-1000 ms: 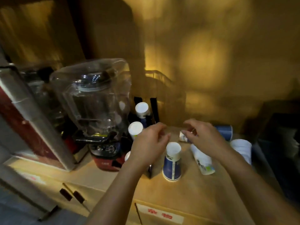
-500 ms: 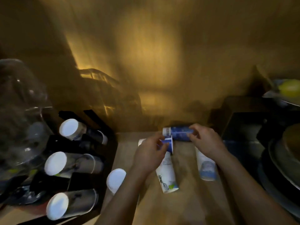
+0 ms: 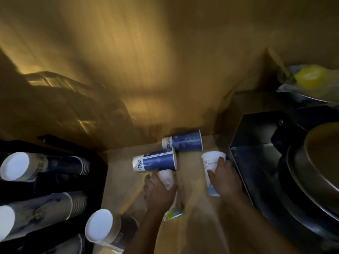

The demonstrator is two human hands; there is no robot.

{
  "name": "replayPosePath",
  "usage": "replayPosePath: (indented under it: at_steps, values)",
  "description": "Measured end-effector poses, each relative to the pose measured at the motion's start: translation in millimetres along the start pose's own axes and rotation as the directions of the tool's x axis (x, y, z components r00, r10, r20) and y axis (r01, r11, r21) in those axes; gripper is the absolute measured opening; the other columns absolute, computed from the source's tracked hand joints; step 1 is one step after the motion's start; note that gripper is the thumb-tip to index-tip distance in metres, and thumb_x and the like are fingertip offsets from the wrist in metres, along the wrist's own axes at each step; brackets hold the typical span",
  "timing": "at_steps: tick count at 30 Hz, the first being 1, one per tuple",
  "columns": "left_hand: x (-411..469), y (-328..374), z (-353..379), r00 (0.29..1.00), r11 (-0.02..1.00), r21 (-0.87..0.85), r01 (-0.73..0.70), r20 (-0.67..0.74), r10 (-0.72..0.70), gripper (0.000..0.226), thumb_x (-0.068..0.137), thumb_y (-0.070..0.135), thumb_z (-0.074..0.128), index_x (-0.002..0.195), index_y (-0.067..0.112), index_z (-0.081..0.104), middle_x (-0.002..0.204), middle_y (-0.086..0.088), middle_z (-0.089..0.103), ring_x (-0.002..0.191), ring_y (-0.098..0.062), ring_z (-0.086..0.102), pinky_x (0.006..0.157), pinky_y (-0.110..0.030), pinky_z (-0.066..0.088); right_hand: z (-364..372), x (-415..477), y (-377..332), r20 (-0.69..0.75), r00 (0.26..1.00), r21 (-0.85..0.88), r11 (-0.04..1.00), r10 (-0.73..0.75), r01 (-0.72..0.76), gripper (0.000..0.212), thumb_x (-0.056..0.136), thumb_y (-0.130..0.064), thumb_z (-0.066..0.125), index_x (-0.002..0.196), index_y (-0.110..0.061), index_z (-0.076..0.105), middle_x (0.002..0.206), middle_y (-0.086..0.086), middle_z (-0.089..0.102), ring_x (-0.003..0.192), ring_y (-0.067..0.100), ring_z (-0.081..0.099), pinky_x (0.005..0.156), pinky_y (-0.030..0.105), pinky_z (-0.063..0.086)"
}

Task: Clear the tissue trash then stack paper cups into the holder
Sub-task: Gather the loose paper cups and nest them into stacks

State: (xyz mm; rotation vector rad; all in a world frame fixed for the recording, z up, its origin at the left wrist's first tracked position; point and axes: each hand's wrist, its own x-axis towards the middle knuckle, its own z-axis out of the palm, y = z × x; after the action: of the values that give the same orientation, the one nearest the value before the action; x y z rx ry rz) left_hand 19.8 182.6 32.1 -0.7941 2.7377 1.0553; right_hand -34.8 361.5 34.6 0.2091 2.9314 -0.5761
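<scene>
Under both hands (image 3: 159,191), half-hidden white cups (image 3: 166,178).

left hand (image 3: 159,194) grips a white paper cup (image 3: 167,180) lying on the tan wooden counter (image 3: 192,226); right hand (image 3: 224,177) grips a second white printed cup (image 3: 211,166). two blue paper cups (image 3: 157,161) lie behind. black cup holder (image 3: 55,182) sits left of the counter.

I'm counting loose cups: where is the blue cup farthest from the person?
In the head view, that blue cup lies on its side against the back wall, right of centre, just behind the other blue cup.
</scene>
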Motion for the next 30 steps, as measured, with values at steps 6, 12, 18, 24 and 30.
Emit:
replayPosePath:
  at_steps: [6, 12, 18, 24, 30]
  values:
    - [-5, -15, 20, 0.979, 0.964, -0.175, 0.201, 0.063, -0.192, 0.115, 0.07, 0.027, 0.079, 0.147, 0.015, -0.006, 0.142, -0.022, 0.033, 0.128, -0.04, 0.038, 0.102, -0.049, 0.037, 28, -5, 14, 0.088, 0.984, 0.06, 0.985, 0.154, -0.159, 0.078, 0.083, -0.046, 0.053, 0.138, -0.014, 0.009, 0.129, 0.019, 0.041, 0.107, 0.036, 0.051, 0.086, 0.043, 0.044]
    - [-9, -16, 18, 0.949, 0.948, -0.14, 0.286, 0.178, -0.26, 0.118, 0.066, 0.025, 0.082, 0.145, 0.022, -0.005, 0.136, -0.022, 0.034, 0.119, -0.04, 0.046, 0.1, -0.048, 0.042, 34, -12, 23, 0.149, 0.98, 0.201, 0.966, 0.131, -0.16, 0.096, 0.077, -0.041, 0.064, 0.142, -0.029, -0.006, 0.139, 0.018, 0.03, 0.116, 0.038, 0.044, 0.092, 0.046, 0.04]
    - [-15, -22, -2, 0.941, 0.97, -0.082, 0.229, 0.274, -0.199, 0.107, 0.065, 0.021, 0.081, 0.141, 0.019, 0.006, 0.138, -0.015, 0.027, 0.121, -0.036, 0.044, 0.096, -0.045, 0.046, 30, -13, 22, 0.18, 0.981, 0.129, 0.986, 0.078, -0.102, 0.099, 0.075, -0.04, 0.064, 0.141, -0.029, -0.009, 0.133, 0.018, 0.031, 0.114, 0.034, 0.042, 0.091, 0.045, 0.042]
    - [-19, -6, -35, 0.998, 0.99, 0.131, -0.049, 0.034, 0.045, 0.072, 0.066, 0.038, 0.073, 0.121, 0.013, 0.034, 0.107, -0.002, 0.034, 0.101, -0.03, 0.057, 0.074, -0.036, 0.05, 26, -13, 21, 0.148, 0.987, 0.103, 0.992, 0.058, -0.074, 0.091, 0.076, -0.044, 0.061, 0.141, -0.023, 0.001, 0.137, 0.018, 0.032, 0.117, 0.035, 0.041, 0.093, 0.043, 0.038]
    - [-14, 3, -42, 0.991, 0.926, 0.356, -0.125, 0.082, 0.102, 0.065, 0.068, 0.044, 0.07, 0.122, 0.02, 0.045, 0.12, -0.003, 0.05, 0.102, -0.026, 0.058, 0.081, -0.038, 0.052, 18, -12, 14, 0.064, 0.998, 0.064, 0.998, 0.026, -0.03, 0.075, 0.077, -0.046, 0.058, 0.136, -0.019, 0.02, 0.132, 0.016, 0.041, 0.115, 0.034, 0.045, 0.092, 0.042, 0.037]
